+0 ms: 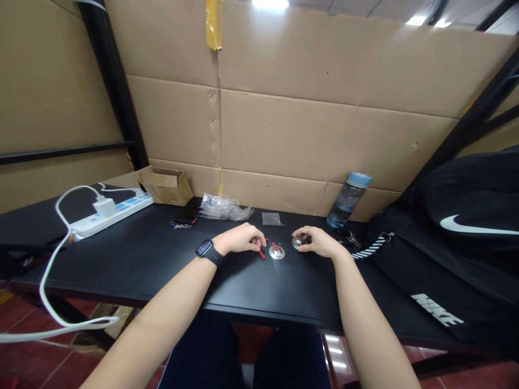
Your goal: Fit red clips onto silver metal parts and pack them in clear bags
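On the black table [133, 259] my left hand [240, 239], with a dark watch on the wrist, has its fingers curled and pinches a small red cord [263, 250]. Right beside it lies a round silver disc [277, 252] with a red bit on top. My right hand [320, 241] is curled round a second small silver round piece [298, 242] and holds it on the tabletop. The two hands rest a short way apart, with the disc between them.
A white power strip [117, 212] with a plugged charger and cable lies at the left. A small cardboard box [165, 185], crumpled plastic bags [225, 207], a dark phone [186, 215], a water bottle [348, 200], keys and a black bag [458, 254] line the back and right. Cardboard walls stand behind.
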Demonstrator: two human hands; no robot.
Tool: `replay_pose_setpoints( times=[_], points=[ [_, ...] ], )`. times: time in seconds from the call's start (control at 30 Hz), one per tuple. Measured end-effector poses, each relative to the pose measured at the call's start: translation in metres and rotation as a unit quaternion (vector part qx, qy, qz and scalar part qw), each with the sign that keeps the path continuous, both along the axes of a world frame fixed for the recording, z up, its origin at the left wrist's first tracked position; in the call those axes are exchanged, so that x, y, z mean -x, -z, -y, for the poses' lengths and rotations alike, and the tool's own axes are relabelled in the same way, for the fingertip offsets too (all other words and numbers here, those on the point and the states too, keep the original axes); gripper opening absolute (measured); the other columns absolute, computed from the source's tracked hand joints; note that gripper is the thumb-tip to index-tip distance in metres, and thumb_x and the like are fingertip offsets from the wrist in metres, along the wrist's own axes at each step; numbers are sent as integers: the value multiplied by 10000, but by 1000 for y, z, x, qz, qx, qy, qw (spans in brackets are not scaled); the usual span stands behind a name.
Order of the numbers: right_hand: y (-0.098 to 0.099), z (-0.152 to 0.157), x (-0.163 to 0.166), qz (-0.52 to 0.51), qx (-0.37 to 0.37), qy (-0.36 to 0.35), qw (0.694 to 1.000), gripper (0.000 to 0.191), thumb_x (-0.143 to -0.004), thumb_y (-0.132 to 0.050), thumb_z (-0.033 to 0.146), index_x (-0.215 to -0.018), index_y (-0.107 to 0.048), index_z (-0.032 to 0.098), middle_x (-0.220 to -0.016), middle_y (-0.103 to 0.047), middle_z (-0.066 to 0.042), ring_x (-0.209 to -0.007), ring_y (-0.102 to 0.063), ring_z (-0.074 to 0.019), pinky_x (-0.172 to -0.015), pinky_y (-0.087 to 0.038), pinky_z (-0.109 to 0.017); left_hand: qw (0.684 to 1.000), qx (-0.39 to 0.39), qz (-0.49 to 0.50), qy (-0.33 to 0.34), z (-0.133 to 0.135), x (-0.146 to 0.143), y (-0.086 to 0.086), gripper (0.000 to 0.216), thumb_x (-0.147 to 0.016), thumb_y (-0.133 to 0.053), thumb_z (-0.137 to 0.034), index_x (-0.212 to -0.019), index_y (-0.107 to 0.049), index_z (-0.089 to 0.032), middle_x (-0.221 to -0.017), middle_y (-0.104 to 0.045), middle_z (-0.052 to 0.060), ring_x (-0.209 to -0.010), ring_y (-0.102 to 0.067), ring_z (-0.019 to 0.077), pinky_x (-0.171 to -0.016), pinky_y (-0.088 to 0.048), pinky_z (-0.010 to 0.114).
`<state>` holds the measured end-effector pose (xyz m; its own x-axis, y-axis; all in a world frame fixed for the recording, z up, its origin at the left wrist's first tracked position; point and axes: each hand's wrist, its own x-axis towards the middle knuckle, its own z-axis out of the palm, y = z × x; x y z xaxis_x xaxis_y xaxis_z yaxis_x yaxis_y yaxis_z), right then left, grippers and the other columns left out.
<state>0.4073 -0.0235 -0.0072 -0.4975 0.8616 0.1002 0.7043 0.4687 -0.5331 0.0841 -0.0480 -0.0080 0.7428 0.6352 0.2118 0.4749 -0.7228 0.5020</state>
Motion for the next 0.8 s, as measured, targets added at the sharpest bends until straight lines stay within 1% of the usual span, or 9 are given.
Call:
replay_pose_setpoints(
  times=[0.1, 0.2, 0.3, 0.37, 0.4, 0.5, 0.6, 0.7, 0.8],
  points=[
    [-1, 0, 0, 3, -1, 1, 1000, 430, -653, -808, 246, -1073, -723, 216, -1046, -721, -47, -887, -649, -200, -822, -493, -315, 1000, -10, -12, 8, 0, 1, -1, 185, -810, -651, -125, -930, -773, -194, -791, -737, 20, -672, -655, 123, -651, -444, 197],
    [-3, 1, 0, 1, -3, 0, 1000, 433, -655, -812, 279, -1074, -722, 221, -1046, -721, -47, -890, -644, -205, -832, -490, -327, 999, -21, -20, 26, 3, -1, -2, 144, -789, -699, -169, -902, -779, -208, -812, -723, 22, -692, -649, 132, -651, -445, 203],
    [-5, 2, 0, -8, -9, 2, 1000, 431, -658, -811, 298, -1072, -720, 222, -1042, -720, -47, -903, -644, -211, -839, -490, -333, 998, -53, 3, 33, 9, -6, -4, 222, -808, -699, -204, -1019, -762, -226, -872, -709, 31, -757, -645, 146, -706, -454, 215],
    [-6, 3, 1, -21, -20, 7, 1000, 413, -664, -803, 295, -1063, -720, 226, -1042, -717, -43, -915, -645, -212, -835, -491, -329, 998, -45, 13, 42, 12, -8, -6, 266, -824, -696, -227, -1085, -745, -240, -875, -708, 24, -751, -639, 140, -703, -452, 214],
    [-7, 4, 2, -28, -28, 9, 999, 401, -669, -798, 289, -1058, -720, 229, -1044, -715, -40, -919, -645, -210, -834, -489, -327, 998, -32, 11, 50, 12, -9, -6, 274, -813, -719, -252, -1086, -748, -243, -872, -711, 21, -743, -639, 138, -694, -451, 211],
    [-10, 6, 5, -40, -49, 11, 998, 369, -688, -784, 271, -1050, -721, 236, -1060, -709, -37, -924, -646, -203, -829, -483, -321, 997, 4, -6, 73, 11, -8, -6, 270, -729, -813, -323, -984, -781, -238, -842, -724, 16, -729, -643, 142, -704, -457, 215],
    [-13, 9, 9, -43, -55, 8, 998, 359, -692, -781, 265, -1046, -722, 238, -1062, -706, -38, -919, -646, -201, -815, -481, -320, 996, 10, -7, 83, 8, -7, -3, 179, -730, -815, -337, -877, -795, -236, -800, -730, 16, -738, -653, 151, -786, -465, 236],
    [-15, 11, 11, -46, -58, 4, 997, 349, -703, -779, 284, -1044, -720, 236, -1058, -704, -42, -919, -649, -206, -813, -481, -329, 997, 4, -2, 82, 5, -9, -1, 120, -769, -787, -338, -804, -788, -223, -792, -723, 24, -760, -661, 157, -821, -466, 245],
    [-15, 10, 13, -62, -79, 14, 995, 363, -710, -784, 316, -1056, -710, 237, -1060, -700, -45, -919, -648, -210, -816, -485, -341, 997, -34, 8, 65, 4, -13, -1, 110, -785, -778, -320, -797, -767, -211, -855, -720, 35, -817, -663, 164, -821, -463, 243]
  ],
)
